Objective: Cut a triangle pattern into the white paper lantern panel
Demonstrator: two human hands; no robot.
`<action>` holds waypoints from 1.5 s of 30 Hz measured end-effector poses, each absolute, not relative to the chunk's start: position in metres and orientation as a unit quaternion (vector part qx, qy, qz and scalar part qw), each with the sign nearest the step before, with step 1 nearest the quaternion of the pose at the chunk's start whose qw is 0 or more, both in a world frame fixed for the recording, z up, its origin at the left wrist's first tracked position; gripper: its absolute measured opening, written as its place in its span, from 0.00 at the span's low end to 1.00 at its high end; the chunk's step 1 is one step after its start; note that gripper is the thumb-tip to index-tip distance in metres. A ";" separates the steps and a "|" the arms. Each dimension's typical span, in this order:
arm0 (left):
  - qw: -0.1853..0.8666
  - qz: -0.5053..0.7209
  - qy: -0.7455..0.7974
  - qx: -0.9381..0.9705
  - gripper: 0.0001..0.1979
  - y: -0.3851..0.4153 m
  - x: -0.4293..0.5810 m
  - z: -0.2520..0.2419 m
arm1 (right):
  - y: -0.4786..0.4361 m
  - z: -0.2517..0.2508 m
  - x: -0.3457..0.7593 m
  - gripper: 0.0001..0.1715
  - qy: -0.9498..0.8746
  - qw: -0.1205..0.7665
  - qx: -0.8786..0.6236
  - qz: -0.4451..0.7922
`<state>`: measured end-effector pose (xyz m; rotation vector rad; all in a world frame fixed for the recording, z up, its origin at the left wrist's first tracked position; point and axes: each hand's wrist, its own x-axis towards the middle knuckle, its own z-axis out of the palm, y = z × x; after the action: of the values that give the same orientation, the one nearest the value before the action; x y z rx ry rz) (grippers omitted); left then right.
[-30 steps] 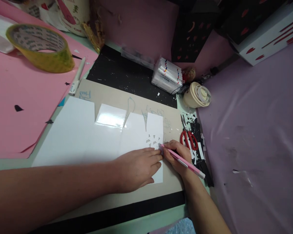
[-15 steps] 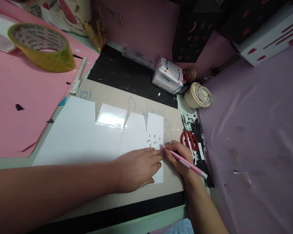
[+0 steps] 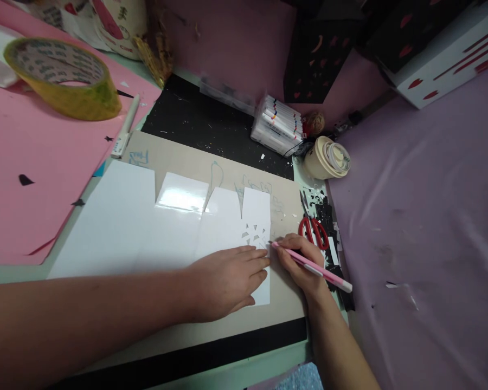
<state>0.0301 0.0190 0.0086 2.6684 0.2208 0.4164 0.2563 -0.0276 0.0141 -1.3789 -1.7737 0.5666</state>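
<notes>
Left hand point(image 3: 228, 281): palm down, fingers extended, lying flat on the white card point(image 3: 171, 233), nothing gripped. Right hand point(image 3: 299, 260): pinching a pink pen-style cutter point(image 3: 309, 264), tip pointing left, right at the card's right edge, near the small cut-out holes point(image 3: 254, 234); can't tell if the tip touches. Card lies flat under the left hand and forearm, slits along its far side making flaps, one shiny with glare. It's on a beige board point(image 3: 284, 303) with blue scribbles, board on a pale green surface point(image 3: 280, 355). Right of board: red-handled scissors point(image 3: 320, 234), black and white paper scraps point(image 3: 332, 251), then a lidded cup point(image 3: 318, 160) farther back. Behind board: black sheet point(image 3: 211, 124) with white bits, clear case of markers point(image 3: 277, 127) at its right end. Left: pink sheets point(image 3: 32, 189), yellow tape roll point(image 3: 81, 103) on top, white pen-like tool point(image 3: 127, 127) between them and the board. Back right: dark box point(image 3: 317, 59) with small cut-out shapes, white box point(image 3: 431, 78) with red hearts.
</notes>
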 end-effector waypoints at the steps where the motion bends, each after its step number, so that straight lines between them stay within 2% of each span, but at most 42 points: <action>1: 0.216 0.150 0.080 0.961 0.22 0.019 0.030 0.008 | -0.028 0.014 0.256 0.05 -0.680 0.424 -0.557 0.219; 5: 0.216 0.148 0.079 0.962 0.22 0.020 0.029 0.008 | -0.030 0.015 0.251 0.03 -0.561 0.483 -0.635 0.220; 10: 0.211 0.143 0.075 0.964 0.22 0.020 0.029 0.009 | -0.031 0.017 0.236 0.04 -0.485 0.473 -0.692 0.250; 14: 0.220 0.151 0.078 0.961 0.22 0.020 0.030 0.009 | -0.030 0.021 0.223 0.11 -0.515 0.460 -0.689 0.221; 22: 0.213 0.145 0.080 0.963 0.22 0.019 0.032 0.009 | -0.030 0.020 0.220 0.13 -0.547 0.424 -0.695 0.194; 35: 0.205 0.134 0.074 0.967 0.23 0.021 0.031 0.011 | -0.029 0.018 0.223 0.08 -0.587 0.415 -0.669 0.192; 41: 0.201 0.140 0.076 0.967 0.22 0.020 0.031 0.010 | -0.026 0.023 0.241 0.02 -0.662 0.354 -0.617 0.239; 45: 0.209 0.142 0.078 0.964 0.22 0.020 0.031 0.009 | -0.024 0.022 0.248 0.03 -0.694 0.346 -0.583 0.242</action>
<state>0.0312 0.0195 0.0095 2.6818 0.2177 0.3952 0.2484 -0.0238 0.0215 -1.5133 -1.8014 0.6283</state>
